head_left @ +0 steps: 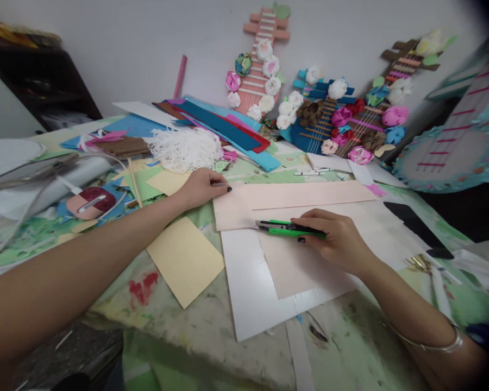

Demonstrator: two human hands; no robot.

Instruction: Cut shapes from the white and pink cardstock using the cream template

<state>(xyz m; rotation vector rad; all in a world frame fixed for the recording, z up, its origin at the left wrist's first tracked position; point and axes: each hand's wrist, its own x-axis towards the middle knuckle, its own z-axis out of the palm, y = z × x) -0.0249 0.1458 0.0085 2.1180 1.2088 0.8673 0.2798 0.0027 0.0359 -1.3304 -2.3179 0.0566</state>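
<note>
My right hand (339,240) grips a green utility knife (288,228), its blade end pointing left over a pale pink sheet (309,194). That pink sheet lies on a larger white board (248,288) at the table's middle. My left hand (204,186) presses flat on the pink sheet's upper left corner, fingers closed together. A second pinkish piece (297,266) lies under my right hand on the white board.
A yellow paper rectangle (185,259) lies left of the board. A heap of white string (185,147), stacked coloured foam sheets (228,127) and flower-covered paper guitars (330,117) stand at the back. Gold scissors (421,264) lie at the right, a hoop (8,157) at the left.
</note>
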